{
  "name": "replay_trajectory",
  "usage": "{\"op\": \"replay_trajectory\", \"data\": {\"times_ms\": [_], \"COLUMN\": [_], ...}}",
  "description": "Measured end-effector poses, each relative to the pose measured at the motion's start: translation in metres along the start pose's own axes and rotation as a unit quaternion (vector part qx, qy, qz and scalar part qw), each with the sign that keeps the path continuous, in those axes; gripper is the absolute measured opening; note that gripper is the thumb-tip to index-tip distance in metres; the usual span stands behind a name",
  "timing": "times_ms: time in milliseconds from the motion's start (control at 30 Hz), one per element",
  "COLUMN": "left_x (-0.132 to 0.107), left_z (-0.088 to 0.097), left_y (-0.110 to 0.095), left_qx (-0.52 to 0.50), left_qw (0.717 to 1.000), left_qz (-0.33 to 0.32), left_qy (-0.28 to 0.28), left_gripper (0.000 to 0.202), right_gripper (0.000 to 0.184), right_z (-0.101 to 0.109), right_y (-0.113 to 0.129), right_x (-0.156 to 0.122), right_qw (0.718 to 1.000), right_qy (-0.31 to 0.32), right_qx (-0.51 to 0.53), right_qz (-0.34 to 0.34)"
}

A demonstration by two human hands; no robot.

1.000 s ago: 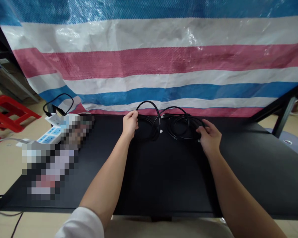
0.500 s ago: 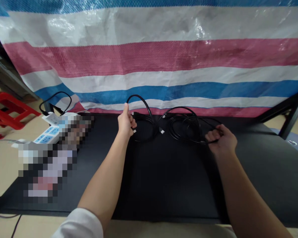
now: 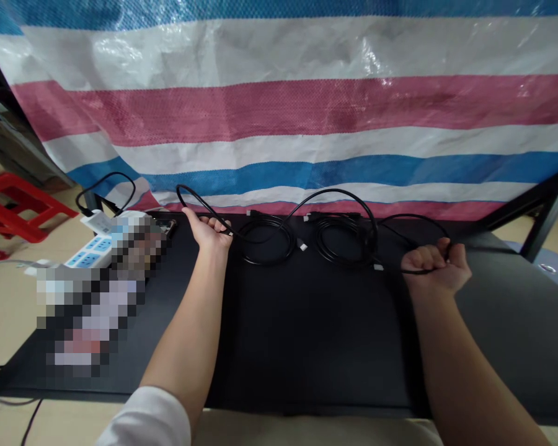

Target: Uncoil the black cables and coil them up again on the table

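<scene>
Black cables [image 3: 341, 241] lie in loose coils at the back of the black table [image 3: 307, 334]. My left hand [image 3: 209, 232] is closed on one cable, pulled out to the left so a loop arches above it. My right hand [image 3: 434, 269] makes a fist round a cable strand at the right of the coils. A thin black arc of cable [image 3: 325, 197] spans between the two hands over the coils. Small white-tipped plugs [image 3: 302, 246] show among the coils.
A white power strip [image 3: 90, 251] with a plugged black lead sits at the table's left end, beside a blurred patch. A striped tarp [image 3: 279, 111] hangs behind the table. A red stool [image 3: 13, 207] stands on the floor at left.
Both hands have moved apart, the left one leftward and the right one rightward, drawing the cable out of the coils into a longer span.
</scene>
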State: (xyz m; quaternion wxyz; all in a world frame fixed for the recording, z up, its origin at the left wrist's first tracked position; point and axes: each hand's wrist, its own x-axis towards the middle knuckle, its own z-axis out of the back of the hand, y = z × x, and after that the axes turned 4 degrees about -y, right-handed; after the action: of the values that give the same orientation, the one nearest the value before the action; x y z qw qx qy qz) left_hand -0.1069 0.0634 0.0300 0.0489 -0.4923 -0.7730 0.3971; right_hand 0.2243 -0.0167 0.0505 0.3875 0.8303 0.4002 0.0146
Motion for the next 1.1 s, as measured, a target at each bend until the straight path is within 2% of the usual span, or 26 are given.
{"op": "replay_trajectory", "data": {"times_ms": [200, 467, 600, 733, 867, 967, 1100], "left_x": [0.006, -0.002, -0.005, -0.013, -0.022, -0.026, -0.030], "left_z": [0.006, 0.005, 0.004, -0.003, -0.010, -0.011, -0.008], "left_y": [-0.006, -0.014, -0.010, 0.006, 0.021, 0.027, 0.033], "left_qx": [0.023, 0.017, 0.011, 0.064, 0.143, 0.198, 0.225], "left_qw": [1.000, 0.999, 1.000, 0.997, 0.984, 0.970, 0.962], "left_qz": [-0.021, -0.026, -0.019, -0.039, -0.101, -0.137, -0.136], "left_qy": [-0.005, 0.013, 0.020, 0.016, 0.024, 0.045, 0.071], "left_gripper": [0.069, 0.066, 0.065, 0.061, 0.049, 0.039, 0.028], "right_gripper": [0.068, 0.066, 0.061, 0.039, 0.021, 0.023, 0.022], "right_z": [0.007, 0.010, 0.011, 0.015, 0.021, 0.025, 0.029], "right_y": [0.013, 0.016, 0.011, 0.003, 0.000, -0.004, -0.011], "right_x": [0.004, 0.006, 0.010, 0.014, 0.019, 0.024, 0.031], "right_qw": [0.994, 0.995, 0.999, 0.992, 0.974, 0.959, 0.922], "right_qy": [-0.011, 0.013, 0.041, 0.088, 0.162, 0.201, 0.240], "right_qx": [0.103, 0.098, 0.019, -0.090, -0.160, -0.200, -0.303], "right_qz": [0.020, 0.013, 0.019, -0.017, -0.014, -0.001, -0.008]}}
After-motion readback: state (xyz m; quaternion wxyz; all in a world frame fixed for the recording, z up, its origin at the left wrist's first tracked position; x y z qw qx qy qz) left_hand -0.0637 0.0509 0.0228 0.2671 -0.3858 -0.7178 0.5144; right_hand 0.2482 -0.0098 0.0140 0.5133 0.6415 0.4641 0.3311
